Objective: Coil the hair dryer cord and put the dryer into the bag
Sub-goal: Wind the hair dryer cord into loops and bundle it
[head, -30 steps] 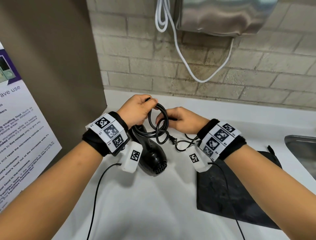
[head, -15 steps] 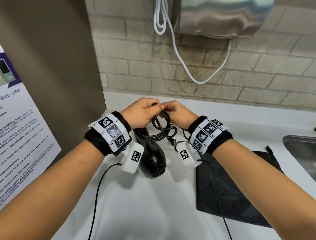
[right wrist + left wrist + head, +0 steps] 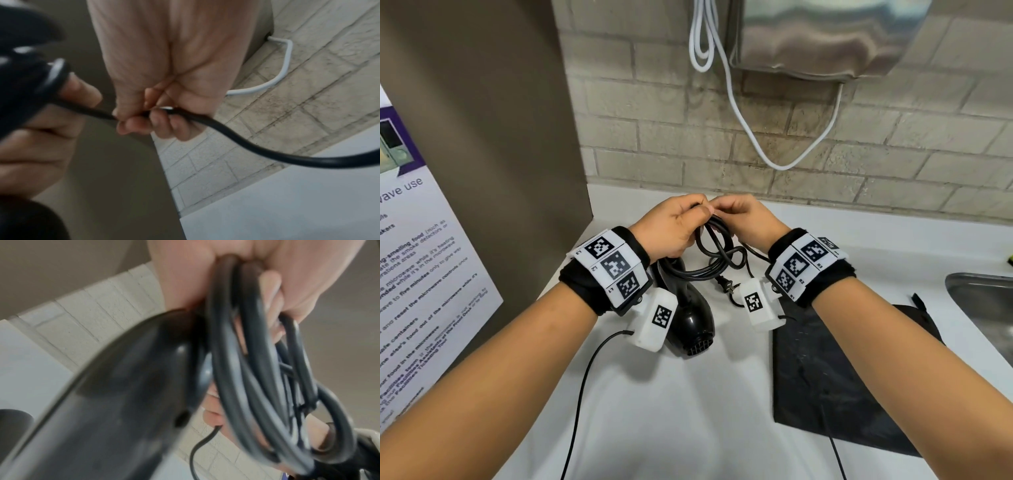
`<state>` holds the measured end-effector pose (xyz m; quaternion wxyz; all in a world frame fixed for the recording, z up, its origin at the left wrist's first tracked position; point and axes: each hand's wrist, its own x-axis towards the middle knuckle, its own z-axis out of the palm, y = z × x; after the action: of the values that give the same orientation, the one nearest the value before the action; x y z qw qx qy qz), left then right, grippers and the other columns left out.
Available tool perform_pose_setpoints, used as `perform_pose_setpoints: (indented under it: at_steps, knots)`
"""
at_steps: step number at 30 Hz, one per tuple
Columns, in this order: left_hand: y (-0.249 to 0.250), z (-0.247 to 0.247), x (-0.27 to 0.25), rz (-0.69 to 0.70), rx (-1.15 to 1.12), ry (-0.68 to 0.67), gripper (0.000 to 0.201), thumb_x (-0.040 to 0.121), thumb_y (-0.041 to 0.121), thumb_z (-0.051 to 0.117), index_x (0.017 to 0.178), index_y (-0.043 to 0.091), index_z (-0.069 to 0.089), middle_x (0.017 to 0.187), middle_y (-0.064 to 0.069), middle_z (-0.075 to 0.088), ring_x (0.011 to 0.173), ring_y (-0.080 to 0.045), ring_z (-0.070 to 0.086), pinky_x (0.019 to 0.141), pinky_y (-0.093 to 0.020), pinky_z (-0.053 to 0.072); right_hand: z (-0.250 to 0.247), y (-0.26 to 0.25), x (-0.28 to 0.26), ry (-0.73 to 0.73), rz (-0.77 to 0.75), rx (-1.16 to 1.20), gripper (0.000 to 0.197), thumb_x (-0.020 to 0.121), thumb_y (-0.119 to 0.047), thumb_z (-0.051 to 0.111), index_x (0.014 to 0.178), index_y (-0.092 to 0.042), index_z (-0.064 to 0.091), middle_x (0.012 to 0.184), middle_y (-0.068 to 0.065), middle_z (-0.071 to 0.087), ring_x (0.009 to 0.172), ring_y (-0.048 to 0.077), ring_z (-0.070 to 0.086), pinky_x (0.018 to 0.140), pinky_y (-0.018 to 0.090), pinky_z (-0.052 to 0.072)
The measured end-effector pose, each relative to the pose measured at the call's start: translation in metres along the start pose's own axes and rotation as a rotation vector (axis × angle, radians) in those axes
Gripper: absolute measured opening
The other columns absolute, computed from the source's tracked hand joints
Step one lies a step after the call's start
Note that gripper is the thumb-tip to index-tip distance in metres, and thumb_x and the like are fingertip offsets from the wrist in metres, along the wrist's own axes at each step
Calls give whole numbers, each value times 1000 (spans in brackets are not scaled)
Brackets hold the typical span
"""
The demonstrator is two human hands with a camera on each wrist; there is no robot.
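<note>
White countertop (image 3: 671,411) below a brick wall (image 3: 825,164) bears the black bag (image 3: 825,377), while left hand (image 3: 671,228) and right hand (image 3: 748,219) grip the dryer's coiled cord (image 3: 717,253).

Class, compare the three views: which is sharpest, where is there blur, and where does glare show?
Head view: sharpest, though the wide lens bows the brick wall. Left wrist view: hair dryer and cord smeared, with small glare spots. Right wrist view: the right hand is soft.
</note>
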<state>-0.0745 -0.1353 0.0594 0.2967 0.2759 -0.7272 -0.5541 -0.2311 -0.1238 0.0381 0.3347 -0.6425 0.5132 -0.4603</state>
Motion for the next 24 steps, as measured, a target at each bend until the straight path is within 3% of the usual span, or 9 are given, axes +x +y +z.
perform_pose_setpoints:
  at_steps: [2, 4, 6, 9, 11, 14, 18, 22, 24]
  knots:
    - [2, 1, -3, 42, -23, 21, 29, 99, 4, 29, 73, 10, 41, 42, 4, 40, 25, 0, 24, 29, -10, 17, -4, -1, -6, -24, 33, 16, 37, 86, 1, 56, 64, -25, 70, 48, -7, 58, 42, 1, 40, 43, 12, 31]
    - [2, 3, -3, 82, 9, 58, 33, 99, 1, 25, 71, 10, 40, 33, 9, 45, 23, -1, 28, 29, -10, 21, -3, 0, -9, -31, 53, -8, 35, 82, 0, 63, 55, -22, 69, 45, -7, 56, 43, 5, 40, 43, 14, 31]
    - [-1, 4, -1, 121, 52, 102, 35, 98, 1, 25, 68, 11, 41, 35, 10, 48, 25, -1, 30, 30, -11, 23, 2, 3, -10, -14, 41, -9, 25, 82, -5, 65, 59, -14, 67, 47, -7, 56, 48, 12, 43, 47, 19, 34]
    - [-7, 3, 1, 211, 143, 152, 32, 96, 8, 33, 66, 16, 42, 42, 9, 49, 36, 2, 43, 41, -7, 32, 7, 5, -8, 53, 49, 22, 18, 80, -4, 67, 63, -10, 66, 44, -9, 56, 44, 4, 45, 48, 16, 37]
    - [-11, 3, 2, 272, 237, 163, 23, 86, 20, 33, 65, 21, 42, 53, 7, 47, 46, 3, 45, 51, -10, 34, 8, 9, -3, 119, 50, 50, 28, 77, -2, 69, 53, -15, 65, 41, -9, 54, 43, 2, 44, 50, 17, 39]
    - [-13, 2, 2, 286, 281, 140, 20, 82, 24, 30, 65, 24, 40, 56, 3, 42, 47, 0, 42, 52, -13, 33, 9, 14, 3, 214, 67, 84, 46, 75, 3, 69, 37, -20, 59, 38, -10, 54, 41, 0, 46, 56, 20, 43]
    - [-13, 2, 4, 267, 262, 127, 19, 81, 25, 30, 65, 22, 41, 56, 2, 41, 45, -1, 40, 51, -14, 33, 14, 16, 5, 341, 84, 49, 40, 78, 1, 67, 45, -15, 52, 33, -11, 49, 34, -2, 41, 44, 11, 35]
    - [-11, -1, 5, 228, 235, 103, 22, 85, 21, 32, 66, 20, 42, 56, 0, 41, 42, 0, 40, 46, -11, 32, 15, 20, 7, 444, 116, 45, 29, 79, -5, 68, 54, -8, 53, 43, -6, 52, 35, -2, 42, 43, 10, 35]
    - [-11, -2, 7, 201, 213, 96, 31, 95, 10, 32, 67, 18, 42, 56, -2, 40, 37, 0, 39, 41, -10, 29, 17, 22, 8, 472, 124, 51, 29, 79, -8, 68, 55, -10, 52, 44, -5, 53, 35, -2, 42, 44, 11, 36]
